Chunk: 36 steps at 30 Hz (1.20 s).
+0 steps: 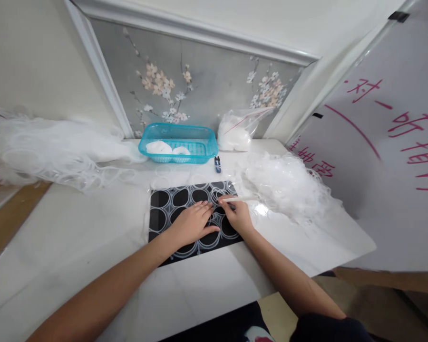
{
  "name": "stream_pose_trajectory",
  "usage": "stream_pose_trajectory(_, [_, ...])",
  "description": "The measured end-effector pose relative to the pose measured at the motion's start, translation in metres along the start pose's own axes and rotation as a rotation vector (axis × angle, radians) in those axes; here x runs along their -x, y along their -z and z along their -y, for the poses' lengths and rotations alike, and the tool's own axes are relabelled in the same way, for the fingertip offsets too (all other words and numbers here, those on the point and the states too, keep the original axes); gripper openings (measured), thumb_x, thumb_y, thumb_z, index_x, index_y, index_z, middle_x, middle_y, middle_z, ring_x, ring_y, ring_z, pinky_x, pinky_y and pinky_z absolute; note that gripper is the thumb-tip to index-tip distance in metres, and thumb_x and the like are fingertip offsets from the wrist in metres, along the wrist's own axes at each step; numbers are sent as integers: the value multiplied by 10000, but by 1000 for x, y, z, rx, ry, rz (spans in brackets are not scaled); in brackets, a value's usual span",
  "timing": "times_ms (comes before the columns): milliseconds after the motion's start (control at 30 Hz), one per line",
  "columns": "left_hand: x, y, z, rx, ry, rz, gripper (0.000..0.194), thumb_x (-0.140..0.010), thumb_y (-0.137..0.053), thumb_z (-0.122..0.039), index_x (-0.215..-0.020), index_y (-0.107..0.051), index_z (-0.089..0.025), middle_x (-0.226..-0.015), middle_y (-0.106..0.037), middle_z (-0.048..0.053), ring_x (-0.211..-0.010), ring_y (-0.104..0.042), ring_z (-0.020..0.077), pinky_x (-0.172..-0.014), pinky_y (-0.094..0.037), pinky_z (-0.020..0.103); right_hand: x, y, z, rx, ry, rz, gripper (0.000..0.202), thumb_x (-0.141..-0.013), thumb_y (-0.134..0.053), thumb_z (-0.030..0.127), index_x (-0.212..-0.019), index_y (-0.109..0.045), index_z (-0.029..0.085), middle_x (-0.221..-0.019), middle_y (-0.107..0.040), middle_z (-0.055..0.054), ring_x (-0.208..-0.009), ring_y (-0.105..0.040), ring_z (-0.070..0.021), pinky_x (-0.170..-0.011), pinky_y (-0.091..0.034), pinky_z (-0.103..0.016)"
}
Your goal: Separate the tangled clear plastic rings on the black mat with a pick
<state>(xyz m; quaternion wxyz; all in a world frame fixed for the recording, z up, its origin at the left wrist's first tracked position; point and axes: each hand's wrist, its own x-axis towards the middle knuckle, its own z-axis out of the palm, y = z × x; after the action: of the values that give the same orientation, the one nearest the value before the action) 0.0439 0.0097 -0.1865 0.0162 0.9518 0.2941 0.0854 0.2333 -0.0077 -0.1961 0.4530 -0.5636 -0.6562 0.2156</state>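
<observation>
A black sheet (180, 197) printed or laid with rows of pale rings lies on the white tabletop in front of me. My left hand (191, 223) rests on the sheet with its fingers stretched out and thumb apart. Close by on its right side, my right hand (239, 216) pinches a slim white pen-like stick (237, 199) over the sheet's upper right part. The tip of the stick is near the rings, too small to make out clearly. A small dark thing shows by the right fingers.
A blue plastic basket (178, 159) holding white rings stands behind the sheet. Dark blue snips (217, 165) lie beside it, near a clear bag (234, 135) with white contents. Heaps of translucent rings lie left (60, 147) and right (285, 183). A whiteboard (378, 199) borders the right.
</observation>
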Motion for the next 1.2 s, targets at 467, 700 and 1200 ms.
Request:
stream_pose_trajectory(467, [1, -3, 0, 93, 6, -30, 584, -960, -421, -562, -1263, -585, -90, -1356, -568, 195, -1296, -515, 303, -1086, -412, 464, 0, -1, -2, -9, -59, 32, 291, -913, -511, 355, -809, -723, 185, -935, -760, -82, -914, -710, -249, -812, -530, -325])
stream_pose_trajectory(700, [0, -4, 0, 59, 3, -15, 584, -943, -477, -548, -1264, -580, -72, -1349, -574, 195, -1300, -511, 300, -1105, -394, 449, -2, 1, 0, 33, -64, 51, 284, -918, -503, 355, -829, -722, 198, -948, -761, -76, -905, -703, -249, -817, -522, -336])
stream_pose_trajectory(1200, [-2, 9, -1, 76, 34, 48, 631, -905, -513, -599, -1267, -591, -88, -1361, -574, 166, -1298, -516, 282, -1111, -392, 400, -59, 45, 0, 408, 55, -383, 249, -898, -492, 243, -855, -721, 157, -772, -705, -109, -841, -620, -247, -826, -420, -384])
